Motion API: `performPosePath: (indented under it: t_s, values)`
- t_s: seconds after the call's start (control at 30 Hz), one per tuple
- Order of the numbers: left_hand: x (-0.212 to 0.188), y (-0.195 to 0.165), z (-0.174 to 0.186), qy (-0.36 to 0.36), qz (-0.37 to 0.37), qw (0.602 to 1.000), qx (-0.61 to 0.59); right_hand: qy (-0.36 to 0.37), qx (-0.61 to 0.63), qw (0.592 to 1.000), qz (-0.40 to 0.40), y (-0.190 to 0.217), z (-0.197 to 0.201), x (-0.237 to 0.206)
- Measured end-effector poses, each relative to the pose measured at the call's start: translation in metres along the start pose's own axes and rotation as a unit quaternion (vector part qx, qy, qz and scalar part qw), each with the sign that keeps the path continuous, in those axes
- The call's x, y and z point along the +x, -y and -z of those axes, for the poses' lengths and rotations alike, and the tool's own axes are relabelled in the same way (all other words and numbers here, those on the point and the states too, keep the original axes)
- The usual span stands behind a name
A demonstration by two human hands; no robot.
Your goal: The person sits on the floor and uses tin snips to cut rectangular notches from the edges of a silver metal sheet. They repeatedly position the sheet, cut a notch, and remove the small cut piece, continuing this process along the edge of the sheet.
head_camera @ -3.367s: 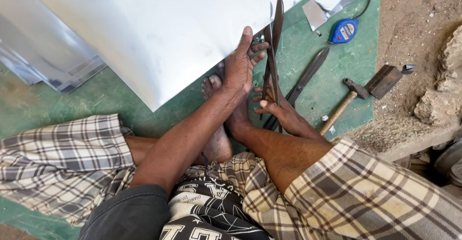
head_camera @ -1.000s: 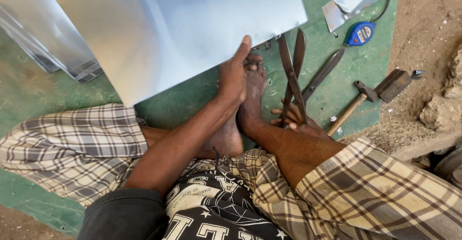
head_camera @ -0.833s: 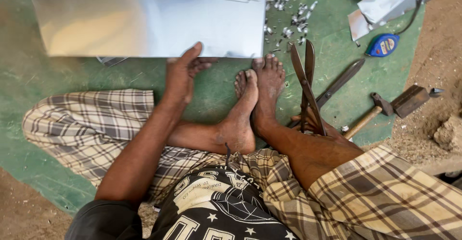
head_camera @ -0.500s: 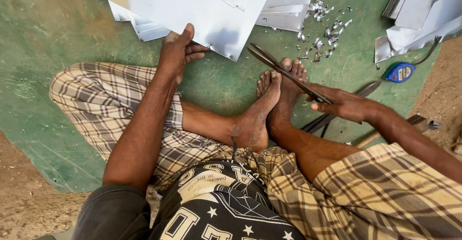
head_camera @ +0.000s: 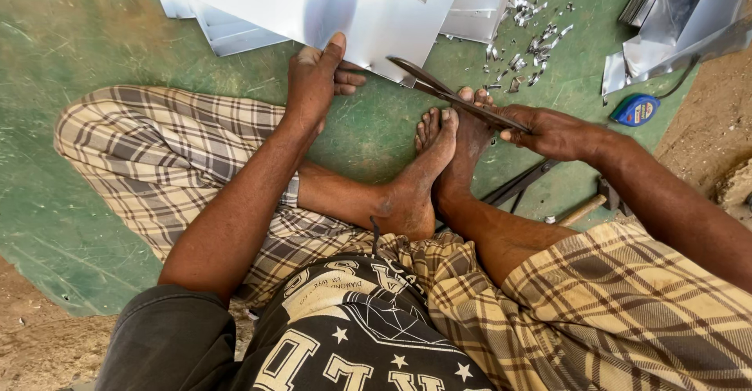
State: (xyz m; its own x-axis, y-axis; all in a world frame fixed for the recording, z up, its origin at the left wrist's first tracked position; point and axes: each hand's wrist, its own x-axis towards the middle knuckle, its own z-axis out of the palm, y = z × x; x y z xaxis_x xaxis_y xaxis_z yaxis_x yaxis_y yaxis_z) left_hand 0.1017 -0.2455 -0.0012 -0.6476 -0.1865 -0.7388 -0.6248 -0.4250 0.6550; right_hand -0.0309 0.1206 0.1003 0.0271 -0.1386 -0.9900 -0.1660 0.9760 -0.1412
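Left hand [head_camera: 315, 85] pinches the thin, springy, likely sharp-edged metal sheet [head_camera: 329, 3] at its near edge; right hand [head_camera: 552, 131] grips shears [head_camera: 450, 97] alongside

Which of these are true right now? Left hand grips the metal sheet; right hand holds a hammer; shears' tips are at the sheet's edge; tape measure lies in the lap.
1. The left hand grips the metal sheet: true.
2. The right hand holds a hammer: false, it holds the shears.
3. The shears' tips meet the sheet's edge: true.
4. The blue tape measure lies in the lap: false, it lies on the green mat.
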Motion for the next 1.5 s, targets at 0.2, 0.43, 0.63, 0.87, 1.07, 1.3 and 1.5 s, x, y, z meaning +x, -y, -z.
performPosePath:
  t_s: [0.2, 0.43, 0.63, 0.87, 1.07, 1.3, 1.5]
  values:
    - [0.001, -0.002, 0.004, 0.003, 0.001, 1.000, -0.009, -0.041, -0.073, 0.993, 0.079, 0.018, 0.004, -0.008]
    - [0.003, -0.001, 0.008, 0.028, 0.004, 1.000, -0.012, -0.046, -0.098, 0.990, 0.089, 0.038, 0.013, -0.014]
    - [0.006, 0.002, 0.012, 0.036, -0.004, 0.999, -0.015, 0.011, -0.016, 0.999, 0.027, 0.039, 0.020, -0.011]
    - [0.006, 0.005, 0.014, 0.028, -0.010, 1.000, -0.008, 0.026, -0.026, 0.997, 0.062, 0.027, 0.026, -0.001]
    - [0.007, 0.007, 0.015, 0.020, -0.008, 1.000, 0.003, 0.063, -0.015, 0.997, 0.032, 0.019, 0.030, 0.006]
    - [0.008, 0.009, 0.015, 0.018, -0.008, 1.000, 0.007, 0.071, -0.008, 0.997, -0.027, 0.017, 0.036, 0.008]
    - [0.010, 0.009, 0.017, 0.017, -0.009, 1.000, 0.019, 0.087, -0.051, 0.990, -0.096, 0.024, 0.036, 0.014]
